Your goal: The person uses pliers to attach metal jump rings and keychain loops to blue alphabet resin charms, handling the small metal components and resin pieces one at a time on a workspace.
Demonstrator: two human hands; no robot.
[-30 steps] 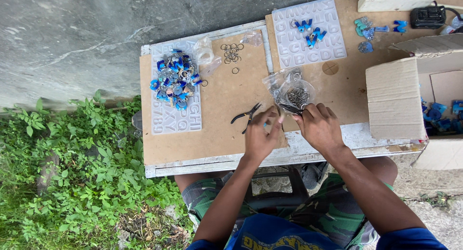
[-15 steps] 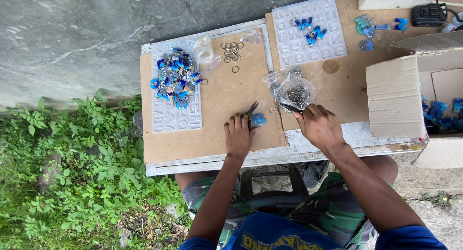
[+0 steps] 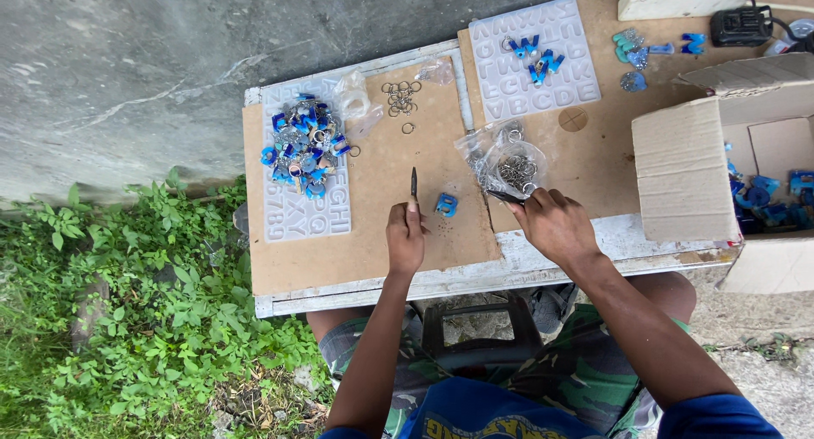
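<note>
Gripping dark pliers [image 3: 414, 185], left hand [image 3: 405, 238]; right hand [image 3: 555, 227] seemingly pinches clear bag [image 3: 504, 159].

- The left hand [image 3: 405, 236] rests on the brown counter [image 3: 373, 236], gripping a slim dark tool [image 3: 414, 183] that points away from the person.
- A small blue piece [image 3: 446, 204] lies just beside that tool.
- The right hand [image 3: 555, 227] holds what may be dark pliers [image 3: 505, 197] at a clear bag of metal rings [image 3: 509, 163].
- A heap of blue pieces [image 3: 303, 144] sits on a white letter mould [image 3: 297, 210].
</note>
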